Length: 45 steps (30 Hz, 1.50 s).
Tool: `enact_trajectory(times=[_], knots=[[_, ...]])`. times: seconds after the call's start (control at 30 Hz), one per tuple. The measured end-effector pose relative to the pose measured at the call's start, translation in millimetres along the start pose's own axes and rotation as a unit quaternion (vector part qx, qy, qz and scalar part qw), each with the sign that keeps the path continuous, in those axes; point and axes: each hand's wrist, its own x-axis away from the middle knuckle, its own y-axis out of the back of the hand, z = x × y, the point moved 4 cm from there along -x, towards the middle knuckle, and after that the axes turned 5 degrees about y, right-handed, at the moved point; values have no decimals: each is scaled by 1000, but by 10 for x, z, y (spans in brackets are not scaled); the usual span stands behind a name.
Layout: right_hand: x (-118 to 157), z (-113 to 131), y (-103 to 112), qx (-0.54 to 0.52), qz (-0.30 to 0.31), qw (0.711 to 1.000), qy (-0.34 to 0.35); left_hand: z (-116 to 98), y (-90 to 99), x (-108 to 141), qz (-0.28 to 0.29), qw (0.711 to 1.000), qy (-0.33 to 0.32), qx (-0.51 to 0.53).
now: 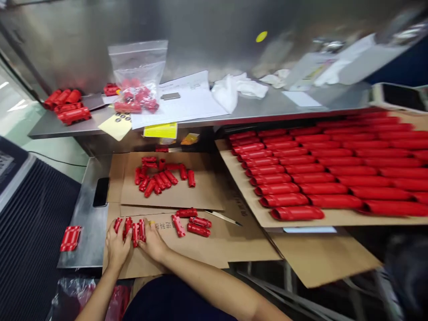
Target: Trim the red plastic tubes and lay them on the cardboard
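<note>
A short row of red tube-shaped plastic parts (135, 232) lies on the cardboard in front of me. My left hand (117, 249) closes on the row's left end, its fingers around the red pieces there. At the right end, my right hand (154, 244) has its fingers and thumb bent against another red piece. The fingers partly hide the end pieces. Just right of my right hand, several similar parts (199, 229) lie loose, one showing a paler pink side. Behind, a larger group of red parts (162, 179) rests on a cardboard sheet (200, 196).
A pen (223, 217) lies right of the loose parts. At right, a raised cardboard sheet (254, 196) carries many rows of red tubes (297, 213). A phone (100, 192) and a block of red parts (70, 238) are at left. The metal shelf (53, 127) holds a plastic bag (138, 76) and papers.
</note>
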Motion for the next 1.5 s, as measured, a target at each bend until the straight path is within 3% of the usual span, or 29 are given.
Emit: enact_trajectory(times=[0.07,0.17,0.27,0.33,0.4,0.5,0.6,0.7,0.8,0.93,1.0,1.07,1.13,1.23,1.33,1.4,1.5], knots=[[158,-148,277,17,-31,999,0,-94,58,40,-13,999,0,-32],[566,-664,910,64,-114,990,-50,-311,123,54,-16,997,-34,-63],[877,-1254,1381,106,-163,970,-145,-821,-142,52,78,982,-155,-72],[886,-1486,1455,115,-153,969,-157,-1297,-513,99,192,939,-275,-74],[789,-1558,1368,117,-136,974,-138,-1738,-888,161,283,883,-366,-87],[671,-1476,1090,115,-130,979,-111,-2123,-1232,203,346,832,-413,-129],[716,-1330,842,103,-132,982,-85,-2118,-1247,214,371,814,-412,-175],[792,-1236,888,86,-127,986,-58,-1896,-1085,226,387,807,-396,-205],[602,-1226,1364,71,-154,984,-60,-1744,-953,252,397,809,-373,-220],[-189,-1241,2198,85,-284,949,-107,-1897,-1024,300,409,807,-368,-215],[-580,-1248,2431,83,-304,938,-142,-2058,-1138,293,408,806,-375,-207],[-769,-1270,2527,75,-297,936,-171,-2180,-1237,245,401,811,-375,-203],[-692,-1320,2518,65,-277,941,-183,-2209,-1270,177,394,817,-371,-198],[-215,-1413,2310,50,-230,959,-160,-2070,-1175,120,407,808,-388,-176],[303,-1431,1847,20,-155,980,-120,-1821,-965,142,428,789,-417,-141],[506,-1372,1465,3,-122,987,-105,-1662,-797,165,431,787,-424,-120],[582,-1192,961,-3,-111,990,-87,-1468,-524,107,398,819,-401,-94]])
